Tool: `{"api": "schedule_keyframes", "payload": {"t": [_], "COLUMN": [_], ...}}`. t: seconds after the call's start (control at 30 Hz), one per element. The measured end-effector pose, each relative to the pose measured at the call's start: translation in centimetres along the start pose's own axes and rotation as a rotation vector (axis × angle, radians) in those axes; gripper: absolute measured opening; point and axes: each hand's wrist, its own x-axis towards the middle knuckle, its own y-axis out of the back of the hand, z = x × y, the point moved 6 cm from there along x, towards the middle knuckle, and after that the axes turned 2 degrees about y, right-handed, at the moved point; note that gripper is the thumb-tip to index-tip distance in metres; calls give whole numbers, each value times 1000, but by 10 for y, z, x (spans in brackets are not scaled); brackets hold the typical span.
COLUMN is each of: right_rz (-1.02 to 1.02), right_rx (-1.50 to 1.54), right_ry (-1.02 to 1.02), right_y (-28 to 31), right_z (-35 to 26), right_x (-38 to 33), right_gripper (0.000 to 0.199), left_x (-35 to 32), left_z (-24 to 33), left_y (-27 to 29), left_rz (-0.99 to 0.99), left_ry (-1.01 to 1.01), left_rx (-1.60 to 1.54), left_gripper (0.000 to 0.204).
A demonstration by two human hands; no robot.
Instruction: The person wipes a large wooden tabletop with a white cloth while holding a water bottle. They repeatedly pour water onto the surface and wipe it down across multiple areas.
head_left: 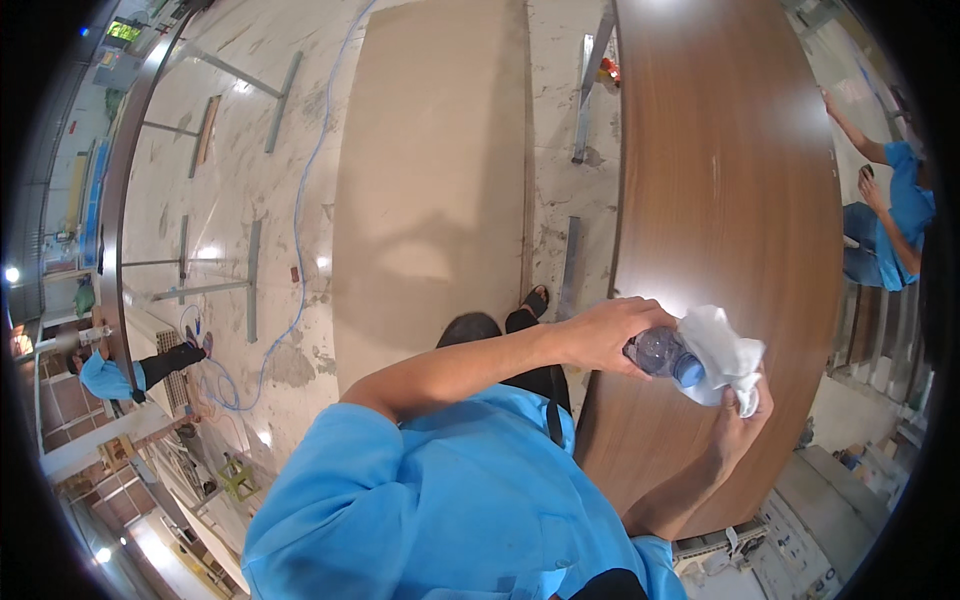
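Note:
My left hand [610,335] grips a clear plastic bottle [662,353] with a blue cap, tipped sideways. The cap end presses into a crumpled white cloth [722,352], which my right hand [742,418] holds from below. Both hands hover over the near end of a long glossy dark-brown wooden panel [725,180]. My blue shirt fills the lower middle of the view.
A pale beige board [430,180] lies flat to the left of the brown panel. Metal bars and a blue cable [300,230] lie on the marble floor. A person in blue stands at the right edge [900,215]; another crouches at far left [110,375].

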Motion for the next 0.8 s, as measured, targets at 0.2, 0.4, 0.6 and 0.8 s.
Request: {"api": "schedule_keyframes", "payload": {"t": [0.2,0.4,0.6,0.8], "right_rz": [465,624,694,662], "right_rx": [61,-466,-804,-819], "right_ry": [-255,-442,-256,-543], "right_y": [79,91,52,38], "right_z": [67,182,238,205], "right_x": [32,50,68,45], "right_gripper": [20,25,31,60], "left_x": [68,145,246,304], "left_z": [2,-35,-93,-114], "left_y": [38,64,85,90], "left_rz": [-28,-171,-329,-545], "left_ry": [43,122,83,77], "left_rx": [-127,-388,-415,-408], "left_gripper": [66,71,74,70]}}
